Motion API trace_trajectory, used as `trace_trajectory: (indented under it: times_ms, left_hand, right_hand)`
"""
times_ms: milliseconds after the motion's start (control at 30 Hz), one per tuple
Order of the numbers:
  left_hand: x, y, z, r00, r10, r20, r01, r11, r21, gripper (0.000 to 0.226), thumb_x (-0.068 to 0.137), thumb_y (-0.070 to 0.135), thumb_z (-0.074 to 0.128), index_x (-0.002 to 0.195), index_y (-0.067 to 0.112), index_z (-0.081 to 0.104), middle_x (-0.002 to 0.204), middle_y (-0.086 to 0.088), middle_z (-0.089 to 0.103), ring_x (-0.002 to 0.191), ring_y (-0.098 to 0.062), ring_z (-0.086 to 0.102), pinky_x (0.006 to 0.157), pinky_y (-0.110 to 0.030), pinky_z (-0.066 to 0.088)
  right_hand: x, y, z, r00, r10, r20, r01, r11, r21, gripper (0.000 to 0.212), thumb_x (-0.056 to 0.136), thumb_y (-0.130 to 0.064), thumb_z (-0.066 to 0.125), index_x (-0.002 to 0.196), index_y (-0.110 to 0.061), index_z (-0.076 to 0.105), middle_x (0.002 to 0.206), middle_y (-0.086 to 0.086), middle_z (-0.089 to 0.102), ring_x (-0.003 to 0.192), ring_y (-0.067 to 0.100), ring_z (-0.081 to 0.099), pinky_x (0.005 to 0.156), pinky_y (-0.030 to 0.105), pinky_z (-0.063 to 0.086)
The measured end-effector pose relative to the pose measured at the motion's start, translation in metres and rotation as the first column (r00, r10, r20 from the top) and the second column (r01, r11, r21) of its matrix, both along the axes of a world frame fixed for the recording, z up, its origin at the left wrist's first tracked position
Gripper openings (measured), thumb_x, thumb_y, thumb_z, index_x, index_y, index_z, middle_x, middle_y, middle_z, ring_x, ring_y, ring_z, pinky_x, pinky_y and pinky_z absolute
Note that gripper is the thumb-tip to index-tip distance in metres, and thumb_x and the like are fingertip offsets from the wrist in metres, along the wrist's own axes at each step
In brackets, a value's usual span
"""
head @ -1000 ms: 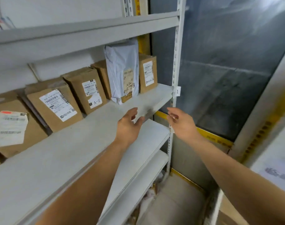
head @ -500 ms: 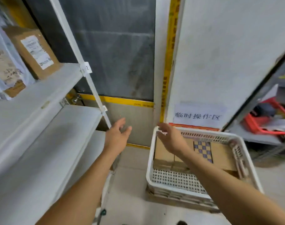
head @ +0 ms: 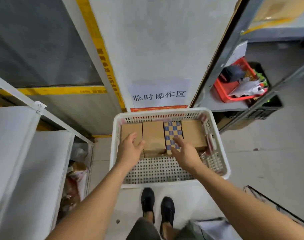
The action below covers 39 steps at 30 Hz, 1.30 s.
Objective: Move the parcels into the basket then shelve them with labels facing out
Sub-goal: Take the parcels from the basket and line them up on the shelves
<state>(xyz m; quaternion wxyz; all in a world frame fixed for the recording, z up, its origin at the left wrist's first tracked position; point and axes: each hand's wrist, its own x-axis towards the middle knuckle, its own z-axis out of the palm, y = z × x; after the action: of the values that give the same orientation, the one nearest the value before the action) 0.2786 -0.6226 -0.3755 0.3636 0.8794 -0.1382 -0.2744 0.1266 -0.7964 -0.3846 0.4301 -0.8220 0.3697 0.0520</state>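
The basket sits on the floor against the wall, and every place below is told from it. Four parcels stand in a tight row along its far wall, and this packing likely keeps them upright and easy to lift one by one. From its left side they run: a plain brown box, a taller brown box, a checked box in blue and cream, then another brown box by its right wall. The near half of its perforated floor lies bare. No labels show on the upturned faces, so each parcel will probably need turning before it goes on the shelf that stands to the basket's left.

The left hand hovers over the leftmost box with fingers spread and loose – it grasps nothing, though whether the fingertips touch the cardboard I cannot tell. The right hand reaches over the checked box, fingers straight and parted, also holding nothing; contact there is equally unclear. Both palms face inward towards the taller box between them – a pose that suits picking it up from both sides
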Motion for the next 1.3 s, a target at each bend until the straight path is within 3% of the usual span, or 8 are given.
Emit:
trace_trajectory:
  times_ms: [167,233,367,433,533,733,1100,1300]
  left_hand:
    - [0.005,-0.064,-0.046,0.983,-0.171,-0.066,0.175,0.983,0.052,0.059,0.103,0.043,0.064,0.157,0.028,0.045,0.158,0.004,0.051,0.143,-0.018,0.050,0.118,-0.041,0.043]
    - [0.006,-0.091,-0.065,0.958,-0.271,-0.093,0.276,0.960,0.047,0.060,0.104,0.041,0.063,0.158,0.026,0.043,0.160,0.003,0.049,0.145,-0.019,0.048,0.119,-0.038,0.040]
    - [0.006,-0.143,-0.104,0.891,-0.439,-0.117,0.446,0.895,0.033,0.058,0.106,0.038,0.062,0.158,0.024,0.044,0.160,0.001,0.049,0.144,-0.019,0.048,0.112,-0.031,0.038]
    - [0.007,-0.166,-0.122,0.860,-0.495,-0.122,0.503,0.863,0.044,0.058,0.106,0.038,0.061,0.159,0.025,0.043,0.163,0.002,0.045,0.148,-0.019,0.043,0.115,-0.033,0.037]
    - [0.013,-0.199,-0.147,0.815,-0.568,-0.113,0.576,0.815,0.064,0.060,0.107,0.040,0.060,0.161,0.027,0.039,0.166,0.003,0.039,0.153,-0.021,0.037,0.120,-0.039,0.036]
    - [0.037,-0.273,-0.204,0.695,-0.719,-0.015,0.703,0.675,0.224,0.062,0.107,0.036,0.058,0.162,0.020,0.036,0.167,-0.003,0.037,0.155,-0.027,0.030,0.123,-0.045,0.030]
    - [0.038,-0.330,-0.284,0.654,-0.746,0.124,0.637,0.632,0.441,0.084,0.093,0.054,0.066,0.160,0.018,0.031,0.159,-0.010,0.036,0.149,-0.033,0.030,0.122,-0.051,0.026]
    - [0.030,-0.335,-0.287,0.624,-0.772,0.125,0.644,0.598,0.477,0.063,0.087,0.057,0.068,0.139,0.027,0.049,0.145,-0.007,0.039,0.138,-0.033,0.030,0.120,-0.053,0.023]
  right_hand:
    - [-0.015,-0.037,-0.030,0.984,-0.174,-0.043,0.176,0.983,0.047,0.049,0.106,-0.031,0.060,0.153,-0.020,0.049,0.140,-0.003,0.066,0.110,0.014,0.065,0.097,0.036,0.057]
    - [-0.018,-0.049,-0.043,0.961,-0.270,-0.053,0.274,0.959,0.075,0.052,0.106,-0.032,0.062,0.154,-0.019,0.047,0.141,-0.002,0.063,0.116,0.015,0.064,0.095,0.037,0.059]
    - [-0.024,-0.067,-0.073,0.884,-0.459,-0.088,0.467,0.871,0.153,0.060,0.104,-0.036,0.064,0.158,-0.020,0.043,0.148,0.003,0.059,0.113,0.012,0.061,0.069,0.011,0.045]
    - [-0.025,-0.075,-0.087,0.833,-0.547,-0.081,0.551,0.810,0.198,0.062,0.102,-0.037,0.067,0.157,-0.021,0.044,0.144,0.002,0.062,0.118,0.014,0.063,0.078,0.016,0.049]
    - [-0.024,-0.085,-0.110,0.764,-0.638,-0.094,0.639,0.727,0.254,0.063,0.101,-0.041,0.067,0.157,-0.023,0.044,0.142,-0.001,0.064,0.125,0.018,0.064,0.102,0.039,0.056]
    - [-0.014,-0.108,-0.170,0.636,-0.759,-0.142,0.748,0.560,0.356,0.066,0.100,-0.042,0.067,0.157,-0.018,0.044,0.144,0.001,0.062,0.125,0.022,0.063,0.110,0.049,0.052]
    - [-0.005,-0.125,-0.254,0.250,-0.923,-0.293,0.752,-0.005,0.659,0.074,0.103,-0.011,0.066,0.164,-0.008,0.025,0.154,0.014,0.052,0.133,0.026,0.058,0.118,0.042,0.044]
    - [-0.009,-0.128,-0.249,0.115,-0.926,-0.360,0.695,-0.184,0.695,0.054,0.105,-0.002,0.058,0.154,-0.010,0.037,0.127,0.010,0.066,0.110,0.022,0.065,0.092,0.033,0.053]
